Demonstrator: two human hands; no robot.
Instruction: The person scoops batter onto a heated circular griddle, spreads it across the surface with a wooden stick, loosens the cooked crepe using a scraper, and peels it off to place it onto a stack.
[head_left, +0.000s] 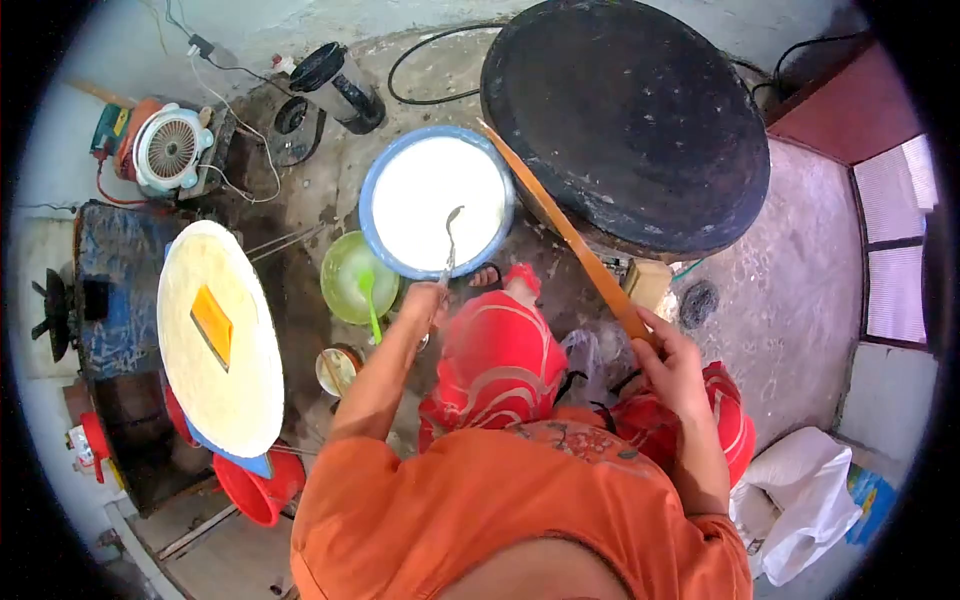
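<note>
Left grip (425, 300) closed around metal ladle (449, 245) at handle end, bowl over basin of white batter (437, 203); right grip (668, 360) closed on long wooden spatula (565, 232), likely light, stiff, resting against dark griddle (625, 120).

a rough floor-level cooking spot, likely a home or street flatbread kitchen. the landmark is the big round black iron griddle (628, 122) on bare, stained concrete. just left of it sits a blue-rimmed basin of white batter (437, 200); farther left, a stack of thin pale round flatbreads (222, 340) and a small white electric blower fan (170, 150) with trailing wires.
</note>
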